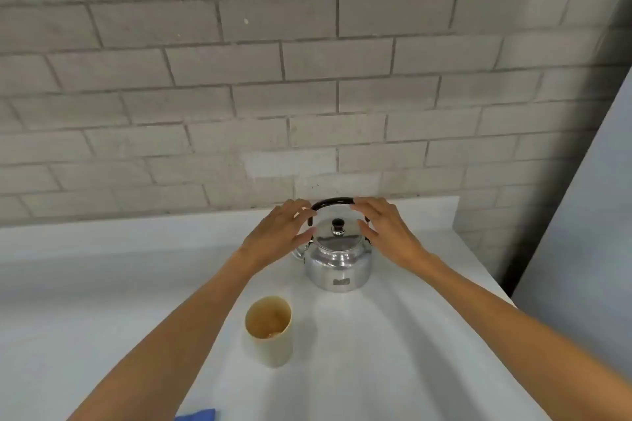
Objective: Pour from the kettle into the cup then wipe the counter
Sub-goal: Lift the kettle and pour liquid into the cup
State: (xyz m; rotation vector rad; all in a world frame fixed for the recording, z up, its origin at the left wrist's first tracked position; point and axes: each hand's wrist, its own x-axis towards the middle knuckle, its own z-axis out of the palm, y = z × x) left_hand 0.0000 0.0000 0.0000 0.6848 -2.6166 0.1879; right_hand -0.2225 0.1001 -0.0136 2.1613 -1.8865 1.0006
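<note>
The kettle [338,260] stands upright on the white counter [102,284], close to the grey brick wall [239,79] at the back. Its lid [338,238] is seated, with a dark knob [338,224] on top, and its black handle [333,202] arches upright over the lid. The spout points to the left and is mostly hidden behind the left hand [278,236]. Both forearms extend forward from the lower corners of the view and converge on the kettle. The left hand is placed at the left side of the handle, palm facing inward, fingers [301,212] loosely spread and slightly curled; the fingertips lie at or just beside the handle's left end, and contact cannot be confirmed. The right hand [390,232] mirrors this pose on the right side, palm facing inward, fingers [367,204] extended, with the upper fingertips at the handle's right end; whether they touch it cannot be told. Neither hand is closed around anything. The cup [270,331], a tall beige tumbler, stands upright on the counter nearer the person, in front of and slightly left of the kettle, apart from it, between the two forearms. Its inside shows a brownish tint. A blue cloth [196,415] lies at the bottom edge of the view, only partly visible.
</note>
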